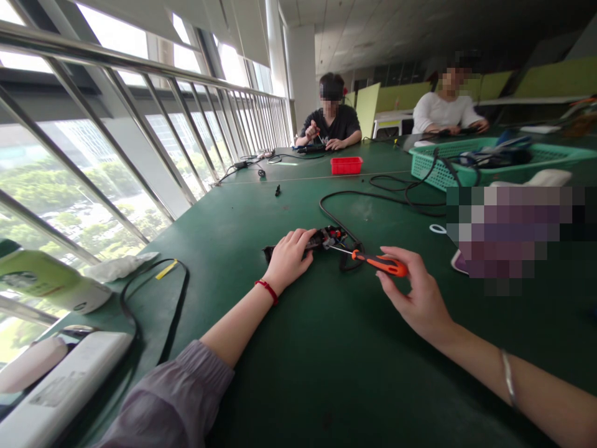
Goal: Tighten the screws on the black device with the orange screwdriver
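My left hand (pixel 290 258), with a red string bracelet on the wrist, is closed over an opened black corded device (pixel 321 238) lying on the green table. Small red and grey inner parts show at the device's right end; the hand hides much of its body. Between the thumb and fingers of my right hand (pixel 413 283) is an orange and black screwdriver (pixel 380 262). Its thin shaft points left, with the tip at the exposed parts; whether it touches a screw I cannot tell. A black cable (pixel 336 195) runs from near the device toward the back right.
A green basket (pixel 422 167) and a pixelated purple object (pixel 513 236) are at right. Farther back are a red tray (pixel 346 165) and two seated people. A power strip (pixel 69 379), a green bottle (pixel 51 280) and a looped black cord (pixel 180 305) lie left, beside the railing.
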### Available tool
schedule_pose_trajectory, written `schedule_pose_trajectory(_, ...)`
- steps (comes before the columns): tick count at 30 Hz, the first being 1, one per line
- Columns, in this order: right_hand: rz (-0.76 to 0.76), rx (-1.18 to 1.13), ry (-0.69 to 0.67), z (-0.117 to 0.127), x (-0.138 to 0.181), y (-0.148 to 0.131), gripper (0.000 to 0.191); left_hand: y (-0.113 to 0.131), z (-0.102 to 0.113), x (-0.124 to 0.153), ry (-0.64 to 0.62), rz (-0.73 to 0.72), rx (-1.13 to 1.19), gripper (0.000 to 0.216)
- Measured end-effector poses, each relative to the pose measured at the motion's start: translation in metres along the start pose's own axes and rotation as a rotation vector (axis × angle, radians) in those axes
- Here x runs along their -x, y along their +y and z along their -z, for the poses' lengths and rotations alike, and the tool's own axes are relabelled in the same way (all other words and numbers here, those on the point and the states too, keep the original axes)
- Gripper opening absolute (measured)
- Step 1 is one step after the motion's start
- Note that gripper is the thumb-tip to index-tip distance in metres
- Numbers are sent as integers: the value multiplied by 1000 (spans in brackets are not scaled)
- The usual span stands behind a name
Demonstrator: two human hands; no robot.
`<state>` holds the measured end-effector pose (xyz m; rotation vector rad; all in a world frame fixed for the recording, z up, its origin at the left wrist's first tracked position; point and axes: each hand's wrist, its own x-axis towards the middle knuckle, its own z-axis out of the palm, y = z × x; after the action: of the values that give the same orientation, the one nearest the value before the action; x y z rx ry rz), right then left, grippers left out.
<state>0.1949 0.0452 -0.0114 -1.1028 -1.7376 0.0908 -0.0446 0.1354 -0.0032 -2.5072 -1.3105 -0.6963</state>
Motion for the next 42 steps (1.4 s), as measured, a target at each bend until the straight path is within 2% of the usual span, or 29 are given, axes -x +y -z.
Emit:
schedule_pose_trajectory(4,-77,-2,-174,2,0,-1,23,0,0,0,4,-5,-7,43)
schedule_pose_trajectory(9,31,11,22,2,-1,-1,32,0,0,0,6,-6,-5,43)
schedule_pose_trajectory(15,-46,9,-168,1,0,-5,24,0,0,0,2,-3,-1,43)
schedule_pose_trajectory(20,16,13,56,0,0,-2,36,0,1,0,-7,-1,6,43)
schedule_pose_trajectory(22,-25,14,4,1,0,-2,31,0,1,0,-6,3,8,43)
schedule_pose_trajectory(25,-129,13,-185,2,0,-4,22,0,1,-1,-3,2,8,43)
schedule_pose_trajectory(26,-142,10,-208,2,0,-4,23,0,1,-1,-3,1,8,43)
schedule_pose_trajectory(31,-45,2,-6,1,-1,-4,34,1,1,0,-7,3,2,43)
schedule_pose_trajectory(37,-151,-19,-245,4,0,-6,26,0,0,0,-2,1,6,44)
schedule_pose_trajectory(42,-101,-62,-59,1,1,-1,35,1,1,0,-5,5,7,44)
